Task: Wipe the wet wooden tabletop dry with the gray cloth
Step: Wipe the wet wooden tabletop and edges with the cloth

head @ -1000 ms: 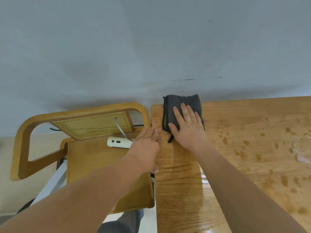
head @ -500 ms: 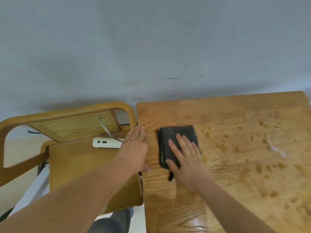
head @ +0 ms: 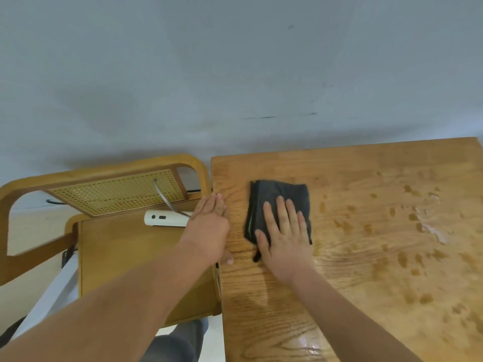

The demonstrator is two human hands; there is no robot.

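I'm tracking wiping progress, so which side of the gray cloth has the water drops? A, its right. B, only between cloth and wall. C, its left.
A: the water drops dot the tabletop right of the gray cloth, which the right hand presses flat.

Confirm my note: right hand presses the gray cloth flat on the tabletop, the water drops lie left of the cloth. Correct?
Wrong side. In the head view the right hand presses the gray cloth flat on the tabletop, but the water drops lie right of the cloth.
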